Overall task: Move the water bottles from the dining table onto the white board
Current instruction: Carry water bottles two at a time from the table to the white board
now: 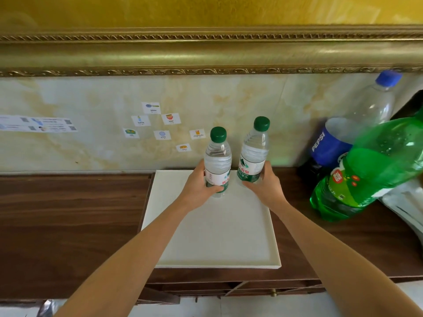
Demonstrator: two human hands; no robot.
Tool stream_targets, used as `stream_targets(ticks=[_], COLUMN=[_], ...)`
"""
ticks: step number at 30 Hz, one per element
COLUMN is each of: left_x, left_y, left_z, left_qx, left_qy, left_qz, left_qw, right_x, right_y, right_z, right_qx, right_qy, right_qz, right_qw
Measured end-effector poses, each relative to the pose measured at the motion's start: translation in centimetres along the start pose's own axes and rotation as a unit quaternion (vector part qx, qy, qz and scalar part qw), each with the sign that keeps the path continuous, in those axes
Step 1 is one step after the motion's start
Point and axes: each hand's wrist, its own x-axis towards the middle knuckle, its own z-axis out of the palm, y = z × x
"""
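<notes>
Left hand [198, 182]: it grips the left water bottle [217, 161] low down, with the fingers curled round the label.
Right hand [263, 183]: it grips the right water bottle [254, 152] low down, with the thumb on the front and the fingers round the far side.
Left water bottle: it is clear with a green cap and a white, red and green label. It stands almost straight up over the far part of the white board [212, 234]. Its bottom looks to be touching the board, but I cannot tell for sure.
Right water bottle: it is clear with a green cap and a green label. It leans a little to the right. It is just beside the left bottle, at the far edge of the board. The hand hides its bottom, so I cannot tell if it sits on the board.
White board: it is square and flat. It lies on the dark wood worktop [68, 213], close to the wall.
Big bottles: a clear Pepsi bottle [357, 133] with a blue cap and a green soda bottle [370, 170] are on the right of the worktop, away from the board. Both lean.
Wall: small picture cards [163, 124] with words like spoon, bowl and plate are stuck on it. A gold frame [206, 53] runs above them.
</notes>
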Motion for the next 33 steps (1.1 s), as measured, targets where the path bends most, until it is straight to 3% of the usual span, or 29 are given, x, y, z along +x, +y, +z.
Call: stream_targets(ticks=[13, 33], left_x=[3.3, 3.5], left_y=[0.5, -0.6], left_z=[0.9, 1.0], left_qx=[0.015, 0.018], left_qy=[-0.005, -0.006], left_qz=[0.023, 0.014], left_qw=[1.0, 1.0], right_x=[0.0, 0.4], right_y=[-0.4, -0.6], right_z=[0.6, 1.0], right_qx=[-0.018, -0.012], right_qy=[0.023, -0.006], right_qz=[0.027, 0.017], right_qw=[0.999, 1.0])
